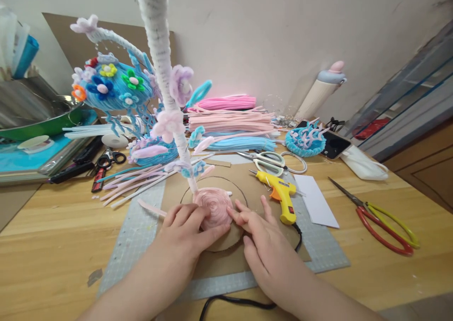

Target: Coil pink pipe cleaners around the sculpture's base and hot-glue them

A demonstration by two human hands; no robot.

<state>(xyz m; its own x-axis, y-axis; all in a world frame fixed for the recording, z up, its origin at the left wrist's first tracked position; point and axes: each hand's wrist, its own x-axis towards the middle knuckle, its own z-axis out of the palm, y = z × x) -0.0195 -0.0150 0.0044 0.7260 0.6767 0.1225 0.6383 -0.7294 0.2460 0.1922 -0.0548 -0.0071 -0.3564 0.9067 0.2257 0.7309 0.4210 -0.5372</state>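
A flat pink coil of pipe cleaner (214, 206) lies on a cardboard sheet (226, 264) marked with a drawn circle. My left hand (187, 231) grips its left and front edge, thumb along the front and fingers curled over the side. A loose pink tail (150, 207) sticks out to the left from under those fingers. My right hand (264, 240) touches the coil's right edge with the index finger; its other fingers are spread. A tall white wrapped stem (166, 80) with pipe-cleaner flowers rises at the coil's back left.
A yellow glue gun (279, 193) with a black cord lies right of the cardboard, over the cutting mat (130, 245). White-handled scissors (269, 163) and red-and-yellow scissors (382, 226) lie beyond. Pink pipe-cleaner bundles (230, 122) and a flowered blue piece (120, 85) stand behind.
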